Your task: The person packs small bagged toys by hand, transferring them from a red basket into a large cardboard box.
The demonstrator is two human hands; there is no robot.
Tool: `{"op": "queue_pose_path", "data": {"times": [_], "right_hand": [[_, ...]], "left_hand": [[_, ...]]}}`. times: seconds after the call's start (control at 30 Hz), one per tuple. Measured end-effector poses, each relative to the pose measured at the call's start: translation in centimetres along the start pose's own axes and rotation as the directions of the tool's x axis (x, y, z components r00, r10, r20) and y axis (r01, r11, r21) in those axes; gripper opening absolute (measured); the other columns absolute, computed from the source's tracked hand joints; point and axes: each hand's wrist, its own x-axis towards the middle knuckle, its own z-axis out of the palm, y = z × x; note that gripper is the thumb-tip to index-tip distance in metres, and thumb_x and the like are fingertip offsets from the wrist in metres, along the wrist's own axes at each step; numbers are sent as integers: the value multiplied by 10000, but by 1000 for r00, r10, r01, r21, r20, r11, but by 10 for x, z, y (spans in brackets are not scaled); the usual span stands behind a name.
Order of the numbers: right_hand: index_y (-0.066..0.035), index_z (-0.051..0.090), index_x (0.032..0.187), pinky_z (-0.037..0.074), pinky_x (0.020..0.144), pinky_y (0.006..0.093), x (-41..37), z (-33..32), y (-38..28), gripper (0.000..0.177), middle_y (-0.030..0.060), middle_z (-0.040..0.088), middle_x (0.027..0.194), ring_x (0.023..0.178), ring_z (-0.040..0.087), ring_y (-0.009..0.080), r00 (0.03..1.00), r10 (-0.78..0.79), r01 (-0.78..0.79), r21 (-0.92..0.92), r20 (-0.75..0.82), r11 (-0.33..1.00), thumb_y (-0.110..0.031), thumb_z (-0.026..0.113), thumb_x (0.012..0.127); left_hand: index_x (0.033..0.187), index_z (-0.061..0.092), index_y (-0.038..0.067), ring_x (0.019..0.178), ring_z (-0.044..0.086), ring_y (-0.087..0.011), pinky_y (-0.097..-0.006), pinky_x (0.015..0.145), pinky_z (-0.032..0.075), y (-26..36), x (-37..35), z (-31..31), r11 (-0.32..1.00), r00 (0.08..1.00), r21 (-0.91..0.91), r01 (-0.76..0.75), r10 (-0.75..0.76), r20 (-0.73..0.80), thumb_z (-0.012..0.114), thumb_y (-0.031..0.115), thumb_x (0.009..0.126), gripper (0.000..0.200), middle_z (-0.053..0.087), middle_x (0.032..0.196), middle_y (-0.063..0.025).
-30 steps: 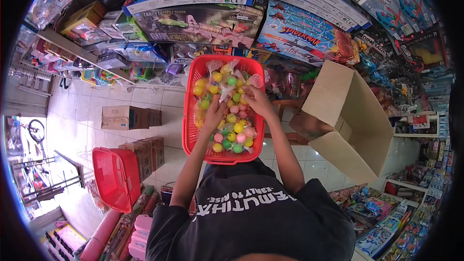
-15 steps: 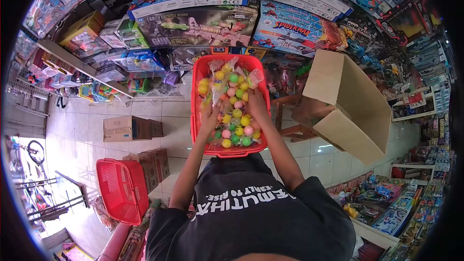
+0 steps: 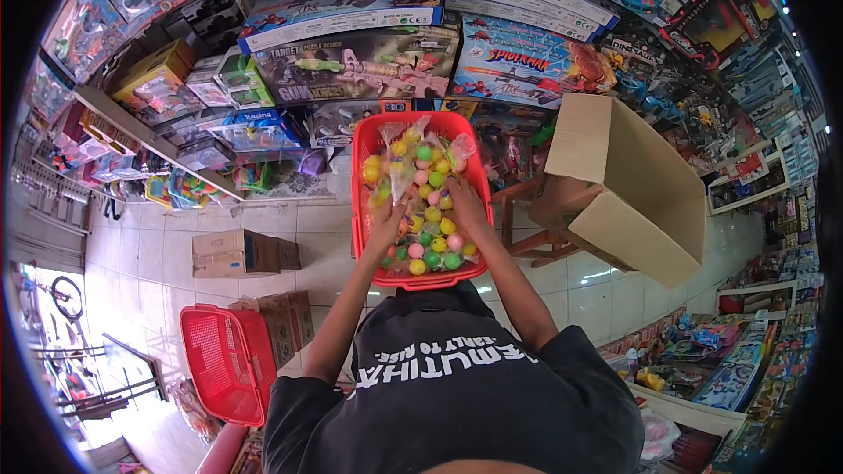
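A red plastic basket [image 3: 359,211] in front of me is filled with small yellow, green and pink balls in clear plastic bags. My left hand [image 3: 386,223] is inside the basket on the left, its fingers closed on the clear plastic of a bag of balls [image 3: 401,171]. Across from it, my right hand [image 3: 467,205] reaches in over the right side, fingers curled against the bagged balls [image 3: 436,179]. Its fingertips are partly hidden among the balls and plastic.
An open cardboard box [image 3: 645,184] stands tilted at the right, by a wooden stool [image 3: 549,250]. On the tiled floor at left are a smaller carton [image 3: 230,254] and another red basket [image 3: 219,360]. Shelves with boxed toys [image 3: 351,66] run behind the basket.
The view has tilted slightly, so the whole scene sits a little lower. Both hands stay in the basket, with only slight movement among the bags.
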Motion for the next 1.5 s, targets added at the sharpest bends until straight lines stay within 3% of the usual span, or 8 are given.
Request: {"op": "queue_pose_path", "data": {"times": [0.2, 0.27, 0.37, 0.67, 1.1, 1.2, 1.27, 1.5], "right_hand": [[-62, 364, 1153, 464, 777, 399, -9, -24, -9, 623, 167, 479, 1112, 980, 532, 341, 982, -173, 189, 353, -78, 916, -215, 733, 675], [-62, 366, 1167, 448, 817, 331, -15, -34, -20, 580, 134, 495, 1117, 981, 548, 256, 986, -159, 72, 741, 48, 668, -254, 698, 732], [-55, 380, 1197, 394, 897, 295, -17, -31, -25, 533, 88, 500, 1125, 1059, 493, 167, 974, -168, -90, 942, 151, 322, -192, 659, 765], [-3, 429, 1214, 373, 906, 259, -24, -37, -45, 443, 49, 519, 1108, 1038, 492, 131, 952, -258, -143, 986, 162, 88, -222, 564, 853], [-41, 457, 1170, 380, 881, 260, -34, -38, -44, 317, 69, 492, 1133, 1027, 480, 122, 998, -40, -44, 990, 50, 133, -205, 491, 901], [-54, 426, 1197, 392, 845, 279, -39, -49, -47, 350, 60, 471, 1149, 1009, 480, 134, 1000, 3, 6, 940, -7, 340, -179, 514, 882], [-51, 480, 1131, 377, 882, 296, -43, -59, -47, 328, 109, 462, 1124, 1044, 487, 210, 976, -93, 206, 695, -197, 689, -126, 574, 826], [-64, 565, 1023, 341, 897, 377, -66, -89, -37, 311, 109, 463, 1067, 1046, 432, 281, 934, -217, 315, 367, -284, 875, -189, 648, 749]], "left_hand": [[1203, 445, 64, 924, 545, -143, -273, 705, 492, 12, -1, -4, 963, 981, -186, 193, -183, 69, 455, 297, 920, 366, 520, 1062, -50], [1196, 447, 88, 894, 569, -159, -289, 670, 516, 22, -4, -3, 898, 939, -273, 344, -321, 127, 456, 304, 919, 351, 518, 1046, -45], [1183, 441, 120, 841, 598, -181, -305, 611, 536, 27, -8, -5, 878, 938, -331, 346, -313, 151, 466, 303, 913, 327, 512, 1026, -34], [1215, 414, 129, 960, 550, -145, -284, 696, 519, 37, -11, -3, 791, 927, -485, 373, -292, 236, 492, 256, 897, 351, 517, 1121, -24], [1227, 407, 141, 968, 537, -140, -275, 696, 515, 35, -20, 7, 649, 884, -604, 463, -291, 365, 534, 219, 880, 378, 509, 1134, -35], [1216, 412, 136, 952, 542, -142, -269, 681, 514, 33, -23, 8, 636, 889, -622, 456, -289, 356, 530, 179, 881, 357, 513, 1121, -43], [1208, 416, 132, 936, 548, -142, -261, 669, 513, 29, -22, 10, 616, 886, -639, 461, -289, 361, 527, 163, 882, 346, 516, 1112, -47], [1195, 442, 69, 761, 591, -124, -191, 514, 477, 45, -14, 36, 703, 862, -511, 494, -320, 392, 549, 172, 867, 360, 572, 948, -47]]}}
